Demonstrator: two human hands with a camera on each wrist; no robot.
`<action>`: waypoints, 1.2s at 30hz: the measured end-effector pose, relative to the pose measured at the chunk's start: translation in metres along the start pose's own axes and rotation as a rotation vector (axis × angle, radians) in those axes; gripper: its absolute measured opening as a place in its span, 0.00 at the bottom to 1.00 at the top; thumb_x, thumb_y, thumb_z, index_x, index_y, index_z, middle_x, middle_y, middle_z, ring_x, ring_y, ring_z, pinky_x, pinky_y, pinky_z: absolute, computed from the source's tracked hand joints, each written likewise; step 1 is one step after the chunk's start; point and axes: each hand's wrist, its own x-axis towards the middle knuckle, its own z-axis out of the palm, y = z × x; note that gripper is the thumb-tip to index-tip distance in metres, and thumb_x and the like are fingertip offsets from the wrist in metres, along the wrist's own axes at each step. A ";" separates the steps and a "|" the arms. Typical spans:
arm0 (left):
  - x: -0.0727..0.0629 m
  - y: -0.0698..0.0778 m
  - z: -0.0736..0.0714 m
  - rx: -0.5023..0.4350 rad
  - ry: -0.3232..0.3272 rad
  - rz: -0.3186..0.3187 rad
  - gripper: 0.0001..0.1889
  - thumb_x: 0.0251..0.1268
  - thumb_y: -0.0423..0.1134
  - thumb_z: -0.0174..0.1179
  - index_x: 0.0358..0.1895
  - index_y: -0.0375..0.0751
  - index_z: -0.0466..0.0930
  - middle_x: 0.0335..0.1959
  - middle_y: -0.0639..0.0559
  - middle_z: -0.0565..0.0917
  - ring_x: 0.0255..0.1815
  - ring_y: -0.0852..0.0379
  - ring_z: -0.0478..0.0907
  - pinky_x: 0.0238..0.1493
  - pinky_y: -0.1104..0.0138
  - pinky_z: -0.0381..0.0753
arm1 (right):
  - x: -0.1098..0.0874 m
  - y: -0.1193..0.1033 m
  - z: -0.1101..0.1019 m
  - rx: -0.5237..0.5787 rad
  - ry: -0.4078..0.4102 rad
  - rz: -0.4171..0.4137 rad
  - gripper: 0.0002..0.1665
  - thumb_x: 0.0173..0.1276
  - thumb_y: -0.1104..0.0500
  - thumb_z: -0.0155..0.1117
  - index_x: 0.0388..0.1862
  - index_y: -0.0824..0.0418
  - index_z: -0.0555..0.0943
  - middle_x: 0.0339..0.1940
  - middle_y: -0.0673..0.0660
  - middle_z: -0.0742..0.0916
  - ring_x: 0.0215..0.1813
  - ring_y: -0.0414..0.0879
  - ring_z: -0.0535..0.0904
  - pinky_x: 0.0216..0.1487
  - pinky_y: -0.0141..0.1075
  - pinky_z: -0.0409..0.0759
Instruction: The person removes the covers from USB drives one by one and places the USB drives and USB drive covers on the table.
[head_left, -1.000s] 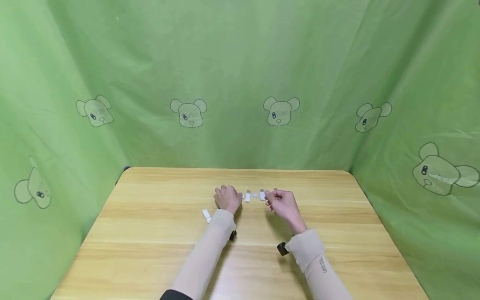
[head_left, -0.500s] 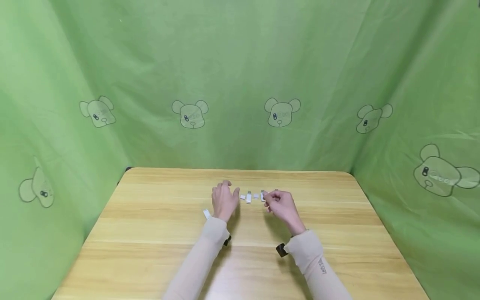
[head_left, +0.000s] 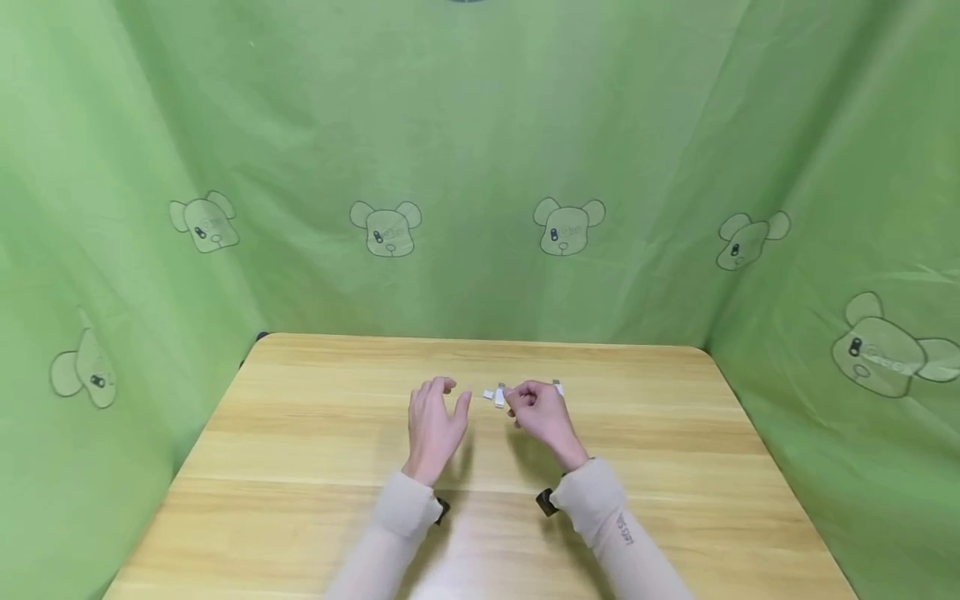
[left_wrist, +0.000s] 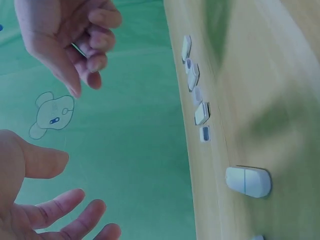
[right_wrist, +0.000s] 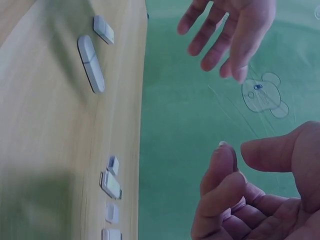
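Observation:
My left hand (head_left: 435, 429) hovers over the table with fingers spread and thumb apart, nothing in it. My right hand (head_left: 546, 417) hangs facing it, fingers loosely curled; the right wrist view shows a gap between thumb and forefinger and nothing held. White USB flash drives lie in a row: an uncapped drive (head_left: 500, 397) with a small cap (head_left: 488, 394) to its left, and another drive (head_left: 558, 388) behind my right hand, which hides those between. A capped flash drive (left_wrist: 248, 181) lies nearer the left hand, with a second white flash drive (right_wrist: 103, 29) beside it; my left hand hides both in the head view.
The wooden table (head_left: 300, 500) has rounded far corners. A green curtain (head_left: 480, 167) printed with bear heads surrounds it at the back and sides. Each wrist carries a small black camera, such as the right wrist camera (head_left: 547, 502).
My left hand has drawn back from the row, toward me and leftward, its fingers spreading. My right hand has shifted slightly left, now covering the middle of the row in the head view.

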 end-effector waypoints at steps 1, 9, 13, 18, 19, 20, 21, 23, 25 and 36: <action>-0.003 0.000 -0.002 -0.011 0.002 -0.005 0.17 0.69 0.44 0.64 0.52 0.36 0.81 0.49 0.39 0.86 0.50 0.43 0.78 0.54 0.53 0.77 | 0.000 0.000 0.002 -0.003 -0.003 0.000 0.13 0.74 0.55 0.64 0.40 0.66 0.85 0.29 0.61 0.88 0.25 0.49 0.83 0.31 0.41 0.85; -0.020 0.002 -0.014 -0.055 0.082 0.020 0.14 0.67 0.41 0.65 0.50 0.37 0.82 0.49 0.41 0.87 0.52 0.42 0.80 0.56 0.51 0.78 | 0.004 -0.005 0.019 -0.034 -0.024 -0.035 0.13 0.72 0.54 0.64 0.36 0.64 0.85 0.28 0.62 0.88 0.24 0.43 0.81 0.27 0.32 0.78; -0.028 0.002 -0.017 -0.083 0.104 0.026 0.13 0.67 0.40 0.66 0.48 0.35 0.83 0.47 0.41 0.87 0.51 0.41 0.80 0.56 0.51 0.78 | 0.007 -0.006 0.026 -0.060 -0.040 -0.038 0.12 0.72 0.54 0.65 0.36 0.63 0.84 0.28 0.62 0.88 0.24 0.43 0.80 0.27 0.32 0.76; -0.035 0.001 -0.019 -0.098 0.119 0.023 0.12 0.66 0.39 0.66 0.47 0.36 0.83 0.47 0.40 0.87 0.51 0.41 0.81 0.56 0.50 0.77 | 0.011 -0.006 0.035 -0.112 -0.061 -0.036 0.12 0.72 0.54 0.65 0.35 0.62 0.83 0.26 0.59 0.88 0.23 0.43 0.78 0.26 0.32 0.75; -0.036 0.001 -0.019 -0.097 0.126 0.022 0.12 0.66 0.39 0.66 0.47 0.36 0.83 0.46 0.41 0.87 0.51 0.42 0.81 0.55 0.49 0.78 | 0.012 -0.007 0.038 -0.120 -0.066 -0.038 0.12 0.72 0.54 0.65 0.35 0.62 0.83 0.26 0.58 0.87 0.23 0.43 0.77 0.26 0.32 0.75; -0.036 0.000 -0.019 -0.095 0.131 0.022 0.11 0.66 0.39 0.66 0.47 0.36 0.83 0.47 0.41 0.87 0.51 0.42 0.81 0.55 0.49 0.78 | 0.013 -0.007 0.040 -0.131 -0.069 -0.041 0.12 0.72 0.53 0.66 0.35 0.62 0.83 0.25 0.57 0.87 0.23 0.43 0.77 0.26 0.32 0.75; -0.036 0.000 -0.019 -0.094 0.135 0.022 0.11 0.66 0.38 0.66 0.47 0.36 0.83 0.46 0.41 0.87 0.51 0.42 0.81 0.55 0.49 0.78 | 0.014 -0.007 0.042 -0.141 -0.073 -0.042 0.12 0.72 0.53 0.66 0.36 0.62 0.83 0.25 0.57 0.86 0.23 0.43 0.76 0.26 0.33 0.75; -0.037 -0.001 -0.019 -0.092 0.141 0.018 0.11 0.66 0.38 0.66 0.47 0.37 0.83 0.46 0.42 0.87 0.51 0.42 0.80 0.55 0.49 0.78 | 0.016 -0.006 0.048 -0.165 -0.080 -0.034 0.13 0.71 0.53 0.66 0.36 0.63 0.83 0.26 0.56 0.86 0.23 0.42 0.76 0.26 0.32 0.75; -0.039 -0.002 -0.019 -0.093 0.146 0.013 0.11 0.65 0.38 0.66 0.46 0.37 0.83 0.46 0.42 0.87 0.50 0.42 0.81 0.54 0.50 0.78 | 0.016 -0.004 0.053 -0.190 -0.090 -0.018 0.13 0.70 0.53 0.67 0.35 0.63 0.82 0.27 0.57 0.85 0.22 0.42 0.75 0.25 0.32 0.74; -0.041 -0.004 -0.019 -0.111 0.157 0.019 0.11 0.63 0.36 0.67 0.45 0.36 0.83 0.45 0.41 0.87 0.50 0.42 0.81 0.54 0.50 0.78 | 0.017 0.000 0.079 -0.340 -0.171 0.143 0.25 0.66 0.47 0.70 0.16 0.54 0.69 0.10 0.46 0.70 0.13 0.38 0.62 0.13 0.28 0.58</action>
